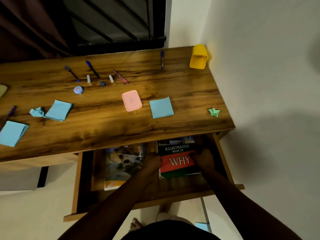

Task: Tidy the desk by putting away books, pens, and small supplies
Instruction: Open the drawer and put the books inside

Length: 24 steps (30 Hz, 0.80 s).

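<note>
Red-and-green, the WHY book (pixel 178 161) is held inside the open drawer (pixel 76 184), its left edge clasped by the left hand (pixel 152 161) and its right edge by the right hand (pixel 206 158), each grip curled onto it. A landscape book (pixel 121 163) is seen lying just beside it. Beyond, on the worktop (pixel 103 122), a pink box (pixel 131 100), a blue note (pixel 161 107) and pens (pixel 92 68) are scattered; a yellow cup (pixel 198 57) is tipped over at the far corner.

WHY bk (pixel 178 161) flat in drawer (pixel 76 179), pens (pixel 92 68) loose on desk (pixel 103 122)
</note>
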Motion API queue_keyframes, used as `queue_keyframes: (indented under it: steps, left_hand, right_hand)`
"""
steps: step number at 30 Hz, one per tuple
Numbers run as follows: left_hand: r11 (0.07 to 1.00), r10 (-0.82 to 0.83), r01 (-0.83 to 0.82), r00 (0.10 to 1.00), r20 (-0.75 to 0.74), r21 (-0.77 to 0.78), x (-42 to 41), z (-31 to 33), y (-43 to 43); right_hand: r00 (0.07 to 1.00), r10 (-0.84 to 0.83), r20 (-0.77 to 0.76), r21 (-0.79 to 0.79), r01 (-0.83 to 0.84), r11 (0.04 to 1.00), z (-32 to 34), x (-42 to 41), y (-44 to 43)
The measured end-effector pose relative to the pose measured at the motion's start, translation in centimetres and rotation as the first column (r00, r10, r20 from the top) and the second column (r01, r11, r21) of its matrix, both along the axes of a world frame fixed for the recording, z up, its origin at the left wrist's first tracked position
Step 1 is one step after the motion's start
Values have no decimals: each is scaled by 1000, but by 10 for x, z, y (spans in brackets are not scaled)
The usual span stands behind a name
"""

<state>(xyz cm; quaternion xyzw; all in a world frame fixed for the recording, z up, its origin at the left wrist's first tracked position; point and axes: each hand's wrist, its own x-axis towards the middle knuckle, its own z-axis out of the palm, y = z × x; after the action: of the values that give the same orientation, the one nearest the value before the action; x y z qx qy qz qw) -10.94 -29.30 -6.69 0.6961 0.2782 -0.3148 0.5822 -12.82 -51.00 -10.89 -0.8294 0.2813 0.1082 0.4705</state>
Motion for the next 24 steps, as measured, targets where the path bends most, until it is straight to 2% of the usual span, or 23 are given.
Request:
queue_keyframes:
  steps: [4,7,10,13,15,19,20,24]
  left_hand:
    - [996,-71,59,982,176,73,-14,28,27]
    - [955,-252,189,925,285,229,-35,32,60]
    - [875,-423,297,853,305,383,-62,23,95]
    - [862,-462,331,823,330,384,-89,24,120]
    - [841,-517,391,786,340,375,-104,29,134]
    - [639,-758,579,587,285,506,-126,40,152]
    - [616,-775,583,569,274,531,-129,41,154]
    - [623,-765,545,574,293,561,-126,40,154]
  right_hand:
    - [988,105,116,99,-117,988,31,-29,11]
    - [933,315,175,-57,-310,949,41,-61,27]
    - [852,506,134,-34,-507,861,56,-93,51]
    - [752,655,73,-86,-650,755,62,-111,71]
    - [698,710,90,-120,-700,704,60,-119,79]
    - [646,762,38,-285,-724,628,54,-129,90]
    - [643,764,46,-309,-718,623,54,-129,91]
    - [596,803,22,-386,-736,556,59,-125,95]
